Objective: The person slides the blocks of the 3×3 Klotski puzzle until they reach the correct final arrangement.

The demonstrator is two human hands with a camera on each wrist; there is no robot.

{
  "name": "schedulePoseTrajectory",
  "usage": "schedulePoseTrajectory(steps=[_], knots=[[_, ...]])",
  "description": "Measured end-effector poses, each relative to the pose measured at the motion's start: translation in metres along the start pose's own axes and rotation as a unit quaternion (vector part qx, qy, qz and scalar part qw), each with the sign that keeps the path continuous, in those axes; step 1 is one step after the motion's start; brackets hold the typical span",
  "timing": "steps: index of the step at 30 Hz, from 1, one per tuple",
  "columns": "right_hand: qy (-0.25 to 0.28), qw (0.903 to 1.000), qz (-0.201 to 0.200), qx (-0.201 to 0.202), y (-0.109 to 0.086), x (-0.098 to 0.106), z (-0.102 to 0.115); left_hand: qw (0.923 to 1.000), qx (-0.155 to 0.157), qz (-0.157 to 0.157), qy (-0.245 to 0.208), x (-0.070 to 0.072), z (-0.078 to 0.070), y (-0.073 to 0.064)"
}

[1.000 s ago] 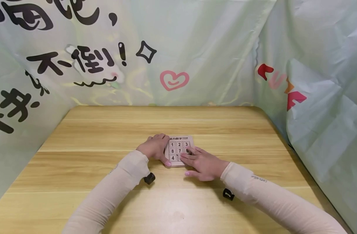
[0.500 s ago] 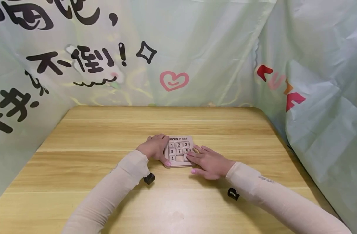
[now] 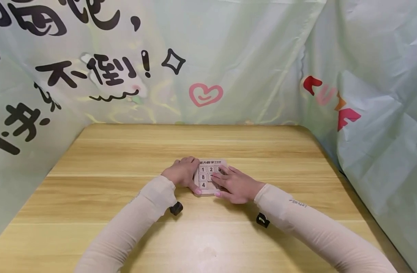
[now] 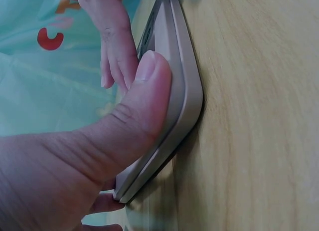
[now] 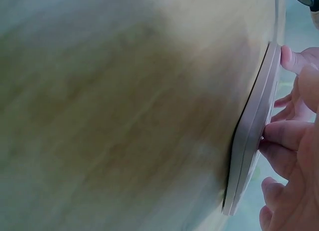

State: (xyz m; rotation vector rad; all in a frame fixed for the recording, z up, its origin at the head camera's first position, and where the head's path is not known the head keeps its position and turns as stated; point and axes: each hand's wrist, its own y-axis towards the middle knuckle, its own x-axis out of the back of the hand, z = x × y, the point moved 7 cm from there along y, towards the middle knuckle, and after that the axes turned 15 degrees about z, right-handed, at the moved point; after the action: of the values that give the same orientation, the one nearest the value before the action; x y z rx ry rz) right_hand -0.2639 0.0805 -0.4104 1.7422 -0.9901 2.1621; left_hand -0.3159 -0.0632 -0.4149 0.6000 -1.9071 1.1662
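Observation:
A number slide puzzle [image 3: 211, 162] lies flat on the wooden table [image 3: 208, 231]. My left hand [image 3: 184, 172] grips its left side, the thumb on the near corner and the fingers along the far left edge. In the left wrist view, that thumb [image 4: 147, 99] presses on the puzzle's rim. Fingers of my right hand [image 3: 239, 185] reach over the middle row, fairly straight, with fingertips at the 7 tile. Tiles 1, 2, 8 and the 4 tile [image 3: 203, 185] show plainly, while 3 is partly covered. A gap shows right of 4; my right hand hides most of the right column.
A printed cloth [image 3: 246, 76] with black characters and a pink heart hangs behind the table and along both sides. Black camera mounts [image 3: 176, 208] sit under both wrists. Light sleeves cover both forearms.
A bottom-row tile beside 4 slid right under my right fingers, exposing a gap. Afterwards my right hand shifted up and left onto the 7 tile. My left hand kept its hold.

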Motion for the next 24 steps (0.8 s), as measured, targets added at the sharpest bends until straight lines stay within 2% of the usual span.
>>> schedulePoseTrajectory(steps=[24], knots=[[-0.009,0.9998,0.014,-0.008,0.0029,0.0006,0.0025,1.0,-0.003,0.003,0.002,0.0,-0.001,0.0015]])
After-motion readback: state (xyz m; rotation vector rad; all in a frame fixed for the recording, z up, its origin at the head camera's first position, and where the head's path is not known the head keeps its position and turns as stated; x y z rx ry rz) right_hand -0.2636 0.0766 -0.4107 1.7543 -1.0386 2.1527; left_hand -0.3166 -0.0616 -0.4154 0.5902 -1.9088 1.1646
